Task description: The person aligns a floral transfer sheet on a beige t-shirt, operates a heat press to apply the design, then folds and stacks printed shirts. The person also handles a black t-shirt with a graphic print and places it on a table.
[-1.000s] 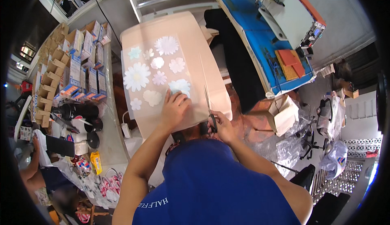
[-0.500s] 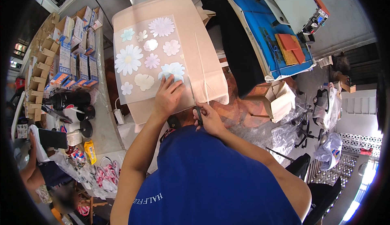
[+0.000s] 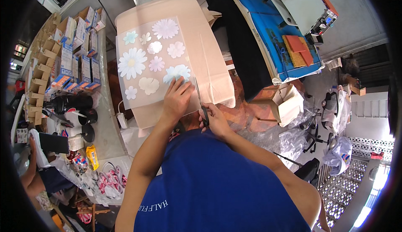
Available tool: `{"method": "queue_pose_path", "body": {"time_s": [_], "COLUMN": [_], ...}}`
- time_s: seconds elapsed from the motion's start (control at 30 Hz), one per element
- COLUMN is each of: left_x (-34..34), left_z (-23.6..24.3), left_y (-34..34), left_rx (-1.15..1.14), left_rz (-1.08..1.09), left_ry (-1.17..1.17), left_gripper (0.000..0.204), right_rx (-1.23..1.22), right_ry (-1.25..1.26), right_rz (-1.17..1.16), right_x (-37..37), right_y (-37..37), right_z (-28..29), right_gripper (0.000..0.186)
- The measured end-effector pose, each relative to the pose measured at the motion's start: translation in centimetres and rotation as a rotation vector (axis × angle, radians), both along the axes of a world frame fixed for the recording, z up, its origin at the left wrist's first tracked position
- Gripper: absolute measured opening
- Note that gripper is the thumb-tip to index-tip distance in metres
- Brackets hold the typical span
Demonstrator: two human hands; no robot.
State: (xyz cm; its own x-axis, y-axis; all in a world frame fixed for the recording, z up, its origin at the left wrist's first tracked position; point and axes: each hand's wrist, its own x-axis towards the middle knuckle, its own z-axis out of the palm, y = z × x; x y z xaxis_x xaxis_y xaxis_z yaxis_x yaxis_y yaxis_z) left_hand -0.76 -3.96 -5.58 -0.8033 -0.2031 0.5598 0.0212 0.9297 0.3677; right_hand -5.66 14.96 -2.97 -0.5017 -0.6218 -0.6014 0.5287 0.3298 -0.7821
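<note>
A translucent sheet printed with pastel flowers (image 3: 140,83) lies on a peach fabric cover (image 3: 146,11). My left hand (image 3: 178,100) rests on the sheet's near right part with fingers stretched out. Its fingertips touch the lower edge of a pale blue flower (image 3: 176,72). In my right hand (image 3: 215,119) is a pair of scissors (image 3: 204,114) with dark handles. The blades point away from me, along the right edge of the sheet. Whether they are in the sheet or beside it I cannot tell.
Small cartons (image 3: 66,62) crowd a bench at the left. A blue-topped table (image 3: 268,27) stands at the far right, with black cloth (image 3: 238,39) before it. An open paper bag (image 3: 289,104) sits to the right. At lower left is another person's arm (image 3: 30,171).
My left hand has shifted slightly right and toward me, showing more of the blue flower. The flower sheet has moved a touch left. My right hand still holds the scissors in nearly the same place.
</note>
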Motion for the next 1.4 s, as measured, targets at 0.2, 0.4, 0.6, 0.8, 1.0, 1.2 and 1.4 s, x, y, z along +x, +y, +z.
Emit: {"method": "queue_pose_path", "body": {"time_s": [0.2,0.4,0.6,0.8,1.0,1.2,1.4], "left_x": [-0.2,0.4,1.5,2.1,2.8,2.8,3.0], "left_z": [-0.4,0.3,2.6,3.8,5.3,5.3,4.7], "left_y": [-0.1,0.2,1.4,1.9,2.1,2.0,2.2], "left_rx": [0.019,0.048,0.151,0.176,0.205,0.205,0.207], "left_rz": [0.005,-0.031,-0.074,-0.065,-0.035,-0.036,-0.039], "left_ry": [0.017,0.011,0.031,0.067,0.088,0.100,0.096], "left_gripper": [0.018,0.020,0.023,0.021,0.017,0.016,0.018], "right_rx": [0.067,0.047,0.021,-0.012,-0.020,-0.033,-0.031], "right_ry": [0.050,0.047,0.093,0.110,0.077,0.058,0.082], "right_rz": [0.064,0.025,-0.025,-0.032,-0.011,-0.026,-0.011], "right_x": [0.8,0.2,-1.8,-2.2,-3.8,-3.7,-3.7], "right_y": [0.6,0.3,-2.0,-2.4,-4.1,-3.8,-3.1], "right_z": [0.3,0.5,0.4,0.3,0.9,0.6,-0.3], "right_gripper": [0.052,0.050,0.049,0.043,0.035,0.035,0.035]}}
